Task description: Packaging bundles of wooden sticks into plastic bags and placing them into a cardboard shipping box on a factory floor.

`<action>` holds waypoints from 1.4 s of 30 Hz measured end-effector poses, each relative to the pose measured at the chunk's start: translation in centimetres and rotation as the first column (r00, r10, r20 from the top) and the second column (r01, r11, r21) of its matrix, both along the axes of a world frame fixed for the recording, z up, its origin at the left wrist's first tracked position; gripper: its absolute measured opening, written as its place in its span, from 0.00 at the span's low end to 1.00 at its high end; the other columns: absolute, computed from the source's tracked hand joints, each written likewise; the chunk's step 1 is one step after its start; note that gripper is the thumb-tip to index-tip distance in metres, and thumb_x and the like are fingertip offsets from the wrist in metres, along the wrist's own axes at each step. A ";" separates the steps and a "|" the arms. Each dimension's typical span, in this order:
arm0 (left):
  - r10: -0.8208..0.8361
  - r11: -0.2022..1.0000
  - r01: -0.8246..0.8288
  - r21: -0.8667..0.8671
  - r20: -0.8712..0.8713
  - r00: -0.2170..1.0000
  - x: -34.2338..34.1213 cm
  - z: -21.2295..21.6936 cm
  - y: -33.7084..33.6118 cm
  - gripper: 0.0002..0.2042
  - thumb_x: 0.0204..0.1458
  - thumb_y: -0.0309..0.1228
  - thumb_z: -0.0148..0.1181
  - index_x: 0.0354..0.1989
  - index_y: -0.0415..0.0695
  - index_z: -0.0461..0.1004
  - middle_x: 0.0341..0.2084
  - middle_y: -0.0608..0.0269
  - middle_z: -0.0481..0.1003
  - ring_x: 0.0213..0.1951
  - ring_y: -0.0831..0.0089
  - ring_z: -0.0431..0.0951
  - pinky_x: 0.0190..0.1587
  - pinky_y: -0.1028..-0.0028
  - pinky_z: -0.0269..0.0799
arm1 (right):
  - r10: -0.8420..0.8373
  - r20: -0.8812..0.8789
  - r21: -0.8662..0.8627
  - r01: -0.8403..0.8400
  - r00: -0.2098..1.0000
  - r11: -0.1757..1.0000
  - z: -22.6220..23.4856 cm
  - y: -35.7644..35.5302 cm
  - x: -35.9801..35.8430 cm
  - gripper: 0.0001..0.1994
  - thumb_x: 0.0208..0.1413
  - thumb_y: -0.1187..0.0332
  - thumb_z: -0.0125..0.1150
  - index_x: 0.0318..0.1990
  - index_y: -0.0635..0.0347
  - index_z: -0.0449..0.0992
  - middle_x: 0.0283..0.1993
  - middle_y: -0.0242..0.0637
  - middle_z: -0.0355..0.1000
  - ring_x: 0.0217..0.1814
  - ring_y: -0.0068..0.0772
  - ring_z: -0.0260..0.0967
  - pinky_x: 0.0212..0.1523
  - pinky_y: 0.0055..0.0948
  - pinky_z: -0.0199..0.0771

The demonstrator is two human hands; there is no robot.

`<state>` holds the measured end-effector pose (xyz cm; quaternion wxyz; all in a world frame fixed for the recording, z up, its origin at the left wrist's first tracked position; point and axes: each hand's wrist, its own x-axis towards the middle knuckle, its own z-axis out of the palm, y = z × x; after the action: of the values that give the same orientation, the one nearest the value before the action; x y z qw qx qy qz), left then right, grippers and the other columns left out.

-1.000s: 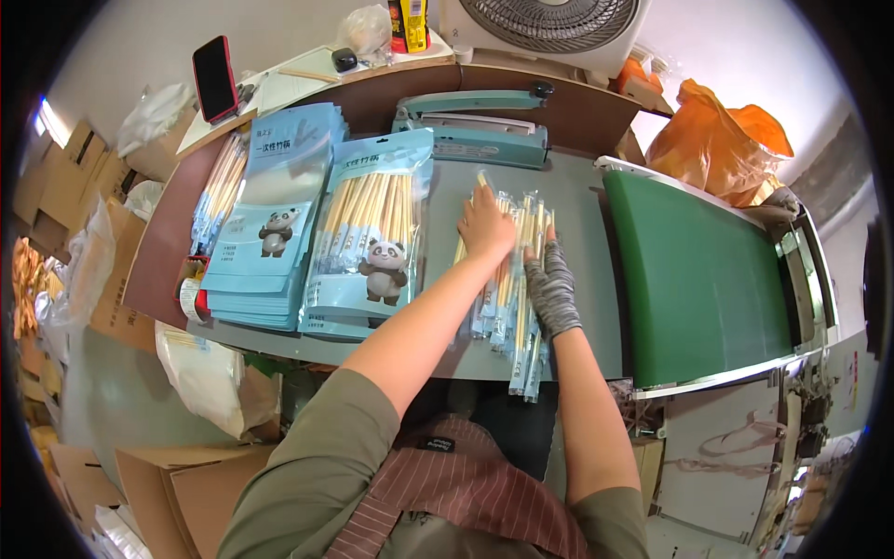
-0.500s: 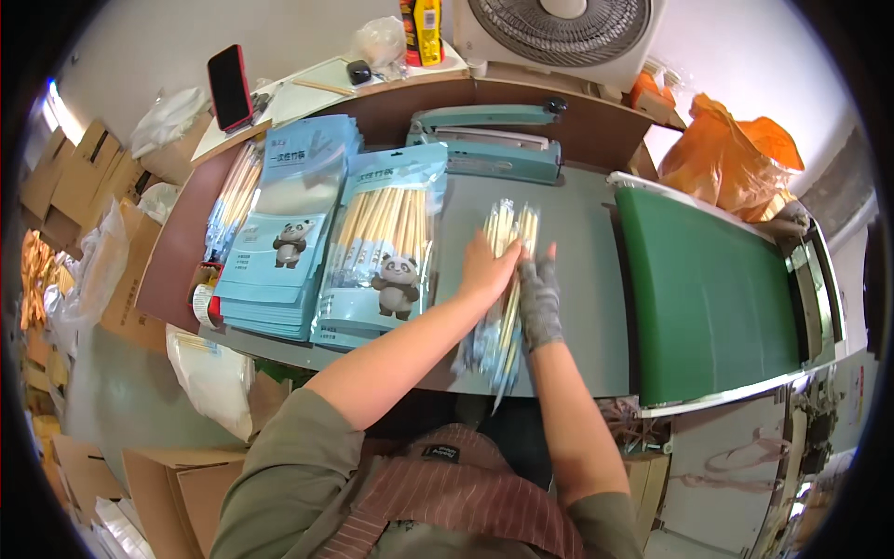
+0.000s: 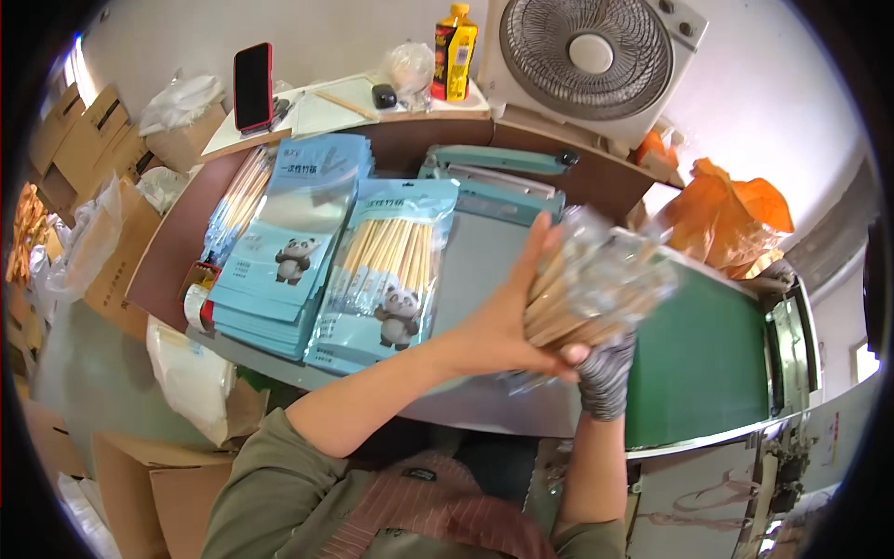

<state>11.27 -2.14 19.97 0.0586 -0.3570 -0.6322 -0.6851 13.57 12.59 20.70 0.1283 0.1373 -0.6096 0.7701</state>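
A thick bundle of chopsticks (image 3: pixel 596 289) in clear plastic wrappers is raised over the right part of the grey tabletop, its wrapped ends tilted up and blurred. My bare left hand (image 3: pixel 510 326) clasps it from the left, thumb side upward. On the other side my right hand (image 3: pixel 607 380), in a grey glove with bare fingertips, grips the lower part; most of its fingers are hidden behind the bundle. To the left lies a blue panda-printed bag (image 3: pixel 396 252) filled with chopsticks. Beside it is a stack of flat blue bags (image 3: pixel 256 293).
A teal heat sealer (image 3: pixel 507 198) stands at the back of the table. Green conveyor belt (image 3: pixel 703 363) runs along the right. More chopsticks (image 3: pixel 239 205) lie at the far left. Behind are a phone (image 3: pixel 253 88), a yellow bottle (image 3: pixel 454 54), a fan (image 3: pixel 587 56) and an orange bag (image 3: pixel 731 219).
Both hands have lifted the chopstick bundle off the tabletop and moved it to the right, tilting its ends upward. The view has shifted slightly.
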 end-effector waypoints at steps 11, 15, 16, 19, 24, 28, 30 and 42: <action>-0.339 0.920 0.375 -0.116 0.249 0.907 4.4 -6.2 -2.6 0.30 0.37 0.40 0.67 0.49 0.38 0.63 0.41 0.55 0.70 0.45 0.66 0.69 0.49 0.70 0.63 | -0.135 -0.172 0.274 0.179 0.976 0.945 -2.7 -2.6 4.8 0.50 0.28 0.43 0.70 0.56 0.66 0.55 0.52 0.43 0.60 0.51 0.41 0.62 0.52 0.36 0.60; -0.556 0.787 0.569 0.238 0.674 0.486 8.6 -10.1 -2.8 0.29 0.42 0.44 0.63 0.46 0.35 0.65 0.37 0.54 0.72 0.42 0.66 0.71 0.46 0.71 0.66 | 0.554 0.300 -0.158 -0.532 0.777 0.832 -3.8 -2.4 2.5 0.48 0.26 0.50 0.72 0.56 0.66 0.54 0.55 0.50 0.58 0.47 0.43 0.64 0.44 0.33 0.68; -0.613 0.753 0.485 0.445 0.742 0.270 9.1 -11.1 -3.5 0.28 0.43 0.47 0.62 0.44 0.35 0.67 0.35 0.54 0.73 0.40 0.67 0.72 0.44 0.71 0.67 | 0.552 0.432 -0.291 -0.470 0.713 0.834 -3.5 -3.9 2.8 0.34 0.29 0.58 0.70 0.45 0.68 0.65 0.47 0.54 0.65 0.39 0.42 0.68 0.35 0.32 0.72; -0.162 0.807 0.492 -0.328 0.677 0.718 9.4 -9.7 -7.2 0.27 0.44 0.48 0.60 0.41 0.34 0.69 0.32 0.55 0.74 0.37 0.68 0.74 0.40 0.72 0.69 | 0.761 0.388 -0.383 -0.660 0.520 0.646 -11.1 -1.9 1.0 0.18 0.34 0.63 0.64 0.30 0.69 0.70 0.35 0.54 0.70 0.31 0.44 0.70 0.31 0.34 0.72; 0.847 0.527 -0.689 -0.497 0.244 0.472 5.3 -4.8 -24.2 0.11 0.49 0.35 0.57 0.31 0.40 0.70 0.25 0.64 0.72 0.27 0.79 0.69 0.32 0.74 0.66 | 0.724 0.422 -0.509 -0.518 0.546 0.687 -11.2 -4.3 1.9 0.13 0.36 0.63 0.59 0.23 0.65 0.67 0.24 0.49 0.67 0.26 0.44 0.67 0.28 0.37 0.72; 0.730 0.247 -0.791 -0.560 -0.429 0.532 1.9 -9.1 -32.8 0.09 0.46 0.31 0.59 0.24 0.40 0.67 0.18 0.61 0.66 0.24 0.68 0.66 0.29 0.67 0.62 | 0.702 0.476 -0.467 -0.524 0.530 0.712 -10.4 -7.0 2.4 0.14 0.36 0.62 0.58 0.23 0.64 0.67 0.24 0.47 0.66 0.27 0.43 0.65 0.31 0.39 0.70; 0.682 0.248 -0.752 -0.610 -0.441 0.583 0.5 -9.4 -34.1 0.08 0.45 0.30 0.58 0.24 0.40 0.67 0.20 0.59 0.66 0.25 0.64 0.67 0.29 0.66 0.62 | 0.699 0.506 -0.443 -0.543 0.505 0.713 -10.4 -7.2 2.1 0.14 0.35 0.61 0.58 0.23 0.64 0.67 0.25 0.47 0.66 0.27 0.43 0.65 0.31 0.39 0.70; 0.446 0.251 -0.667 -0.701 -0.528 0.723 -1.5 -3.5 -35.1 0.03 0.47 0.23 0.51 0.29 0.37 0.68 0.30 0.54 0.69 0.35 0.56 0.70 0.38 0.64 0.65 | 0.716 0.425 -0.499 -0.517 0.553 0.695 -9.2 -6.1 3.1 0.12 0.38 0.64 0.57 0.25 0.66 0.68 0.25 0.50 0.68 0.26 0.44 0.67 0.28 0.37 0.72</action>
<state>9.81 -37.22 16.44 0.1819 -0.1600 -0.9567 -0.1613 16.67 6.45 11.47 -0.3307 0.0756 -0.3959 0.8533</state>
